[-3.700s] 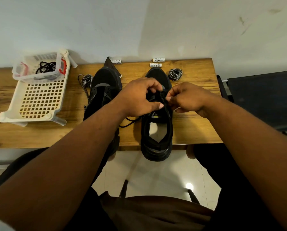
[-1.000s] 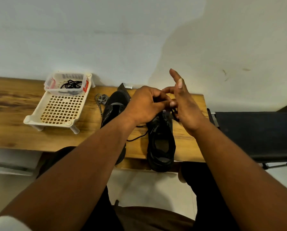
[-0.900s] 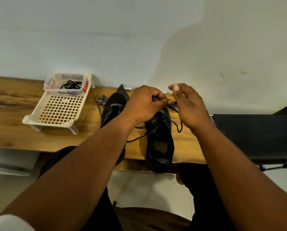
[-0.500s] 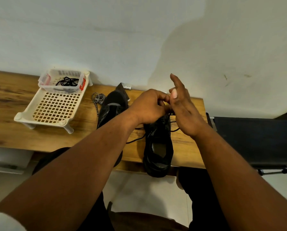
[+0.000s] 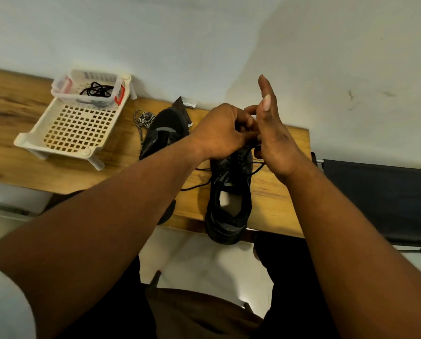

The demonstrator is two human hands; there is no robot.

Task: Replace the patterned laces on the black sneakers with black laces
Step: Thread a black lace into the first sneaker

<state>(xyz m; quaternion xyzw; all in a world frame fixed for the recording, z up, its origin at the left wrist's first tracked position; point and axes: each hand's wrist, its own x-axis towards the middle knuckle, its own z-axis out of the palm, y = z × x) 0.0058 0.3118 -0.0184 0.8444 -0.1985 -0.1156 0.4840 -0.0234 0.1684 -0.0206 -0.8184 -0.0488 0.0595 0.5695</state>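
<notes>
Two black sneakers stand on the wooden table (image 5: 28,167). The right sneaker (image 5: 229,204) has its heel over the front edge, and a black lace (image 5: 256,171) runs through its eyelets with loose ends trailing left and right. My left hand (image 5: 224,133) is curled over the shoe's upper part and pinches the lace. My right hand (image 5: 273,135) is beside it, touching it, two fingers straight up and the others hooked on the lace. The left sneaker (image 5: 165,133) lies partly under my left forearm. A patterned lace (image 5: 143,118) lies coiled left of it.
A white slotted basket (image 5: 75,133) sits at the left of the table, and a small clear box (image 5: 89,90) with another black lace rests on its far end. A dark chair (image 5: 380,199) stands right of the table. The wall is close behind.
My right hand went from raised fingers to reaching over the shoe and back to raised fingers, working the lace. My left hand kept its grip. The camera shifted slightly.
</notes>
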